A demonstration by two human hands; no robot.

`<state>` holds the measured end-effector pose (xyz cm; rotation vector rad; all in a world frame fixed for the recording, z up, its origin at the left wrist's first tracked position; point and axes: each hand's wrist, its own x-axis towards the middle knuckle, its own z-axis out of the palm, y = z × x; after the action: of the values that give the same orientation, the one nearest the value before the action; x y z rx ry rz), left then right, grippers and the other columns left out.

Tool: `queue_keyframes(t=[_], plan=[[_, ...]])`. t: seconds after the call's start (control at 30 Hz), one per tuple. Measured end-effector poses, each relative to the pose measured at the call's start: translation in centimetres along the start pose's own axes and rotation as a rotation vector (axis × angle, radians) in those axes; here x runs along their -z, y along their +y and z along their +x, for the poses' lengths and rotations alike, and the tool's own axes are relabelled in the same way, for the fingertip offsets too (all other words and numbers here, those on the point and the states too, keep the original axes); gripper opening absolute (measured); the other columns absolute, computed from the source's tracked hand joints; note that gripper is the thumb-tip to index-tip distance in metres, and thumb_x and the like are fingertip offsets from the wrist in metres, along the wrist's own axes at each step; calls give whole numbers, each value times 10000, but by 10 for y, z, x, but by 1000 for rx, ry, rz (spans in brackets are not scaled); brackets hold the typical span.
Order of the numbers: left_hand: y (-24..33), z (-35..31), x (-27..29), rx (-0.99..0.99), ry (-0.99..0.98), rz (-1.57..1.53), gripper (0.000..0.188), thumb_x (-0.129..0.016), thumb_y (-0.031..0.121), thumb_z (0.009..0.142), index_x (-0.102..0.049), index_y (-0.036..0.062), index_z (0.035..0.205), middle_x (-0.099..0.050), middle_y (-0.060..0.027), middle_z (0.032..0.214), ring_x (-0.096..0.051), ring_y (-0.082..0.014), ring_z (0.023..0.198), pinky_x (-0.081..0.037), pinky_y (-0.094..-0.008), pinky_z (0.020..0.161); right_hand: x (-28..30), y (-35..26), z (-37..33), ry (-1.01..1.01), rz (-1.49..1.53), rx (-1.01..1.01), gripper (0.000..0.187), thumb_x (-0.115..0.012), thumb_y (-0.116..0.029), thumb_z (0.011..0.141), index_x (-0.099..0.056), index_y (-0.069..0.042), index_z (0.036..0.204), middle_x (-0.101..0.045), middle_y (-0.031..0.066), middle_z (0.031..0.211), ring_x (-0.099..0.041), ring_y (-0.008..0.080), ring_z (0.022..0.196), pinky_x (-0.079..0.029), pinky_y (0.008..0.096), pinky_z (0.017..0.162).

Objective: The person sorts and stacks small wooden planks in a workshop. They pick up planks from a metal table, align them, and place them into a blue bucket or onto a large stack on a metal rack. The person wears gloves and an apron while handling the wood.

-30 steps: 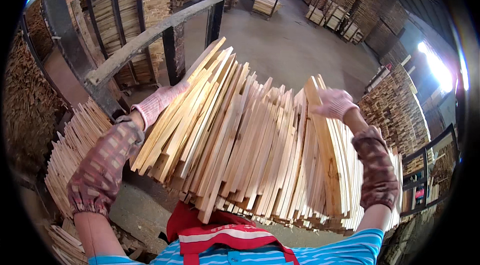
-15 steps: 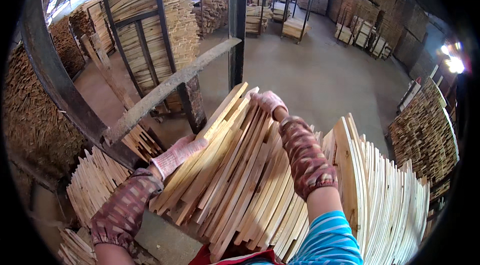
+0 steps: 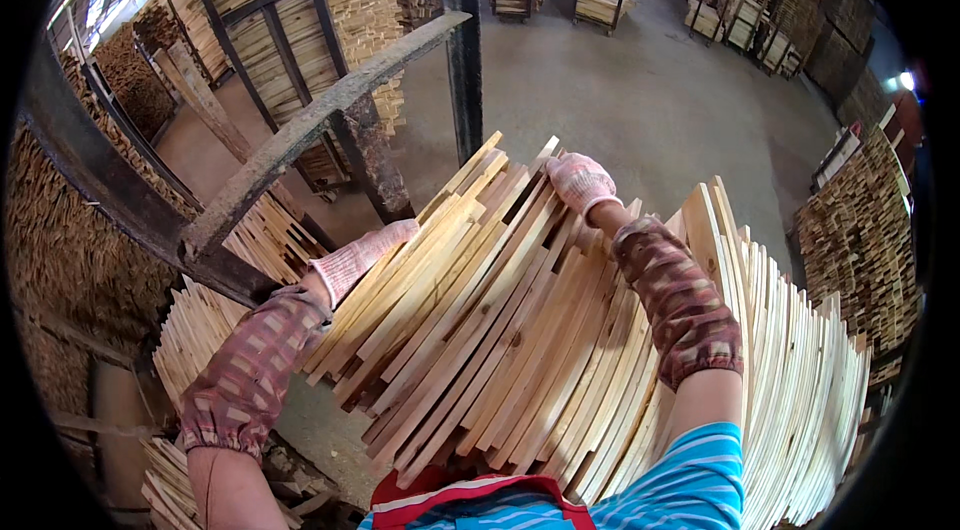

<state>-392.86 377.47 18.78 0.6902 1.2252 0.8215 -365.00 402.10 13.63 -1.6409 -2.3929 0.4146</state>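
Observation:
Long, pale wooden strips [image 3: 450, 300] lie side by side in a slanted, fanned bundle in front of me, their ends uneven. My left hand [image 3: 368, 255], in a pinkish-white knit glove, presses against the bundle's left edge; part of its fingers is hidden by the wood. Over at the far end, my right hand [image 3: 580, 182] wears a matching glove and is closed around strip ends. Its fingertips are hidden. Patterned brown sleeve covers wrap both forearms. Right of the bundle, a wider board [image 3: 712, 240] stands beside a row of more strips [image 3: 800, 380].
A dark metal frame with a rough crossbar [image 3: 330, 115] stands close to my left hand. Behind it is a tall rack of wood [image 3: 285, 50]. Wood stacks [image 3: 860, 240] stand at the right, and loaded carts [image 3: 603, 5] are on the far concrete floor [image 3: 640, 100].
My right hand has moved slightly right along the far ends, and the strips beneath are more spread out. My left hand stays at the left edge. The view has tilted downward.

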Motion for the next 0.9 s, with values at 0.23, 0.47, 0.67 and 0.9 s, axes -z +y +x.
queue_keyframes(t=[0.23, 0.47, 0.67, 0.9], plan=[[-15, 9, 17, 89, -35, -163, 606, -609, 541, 955, -593, 86, 1355, -689, -55, 1195, -674, -126, 971, -575, -290, 827, 26, -42, -32, 216, -35, 209, 719, -426, -552, 994, -440, 21, 1429, -475, 266, 1457, -472, 392, 1346, -406, 452, 1102], [19, 8, 7, 155, 579, 1080, 714, -560, 649, 925, -705, -27, 1102, -727, -178, 1007, -692, -232, 940, -530, -380, 796, -10, -52, -13, 91, -150, 153, 752, -401, -567, 1002, -316, -34, 1527, -297, 210, 1595, -312, 381, 1453, -281, 451, 1186], [-13, 1, 21, -114, 446, 791, 810, -546, 719, 884, -704, -56, 1058, -729, -184, 1011, -684, -288, 990, -496, -369, 907, 18, -20, -32, 220, -209, 263, 498, -496, -481, 978, -583, -59, 1230, -584, 159, 1305, -549, 351, 1234, -431, 460, 1043], [-5, -7, 3, -19, 207, 512, 847, -543, 730, 894, -696, -68, 1135, -726, -142, 1050, -635, -195, 1012, -485, -359, 920, 142, 62, -153, -38, -446, -12, 511, -537, -484, 944, -632, -40, 1178, -667, 200, 1203, -626, 351, 1153, -493, 454, 980]])
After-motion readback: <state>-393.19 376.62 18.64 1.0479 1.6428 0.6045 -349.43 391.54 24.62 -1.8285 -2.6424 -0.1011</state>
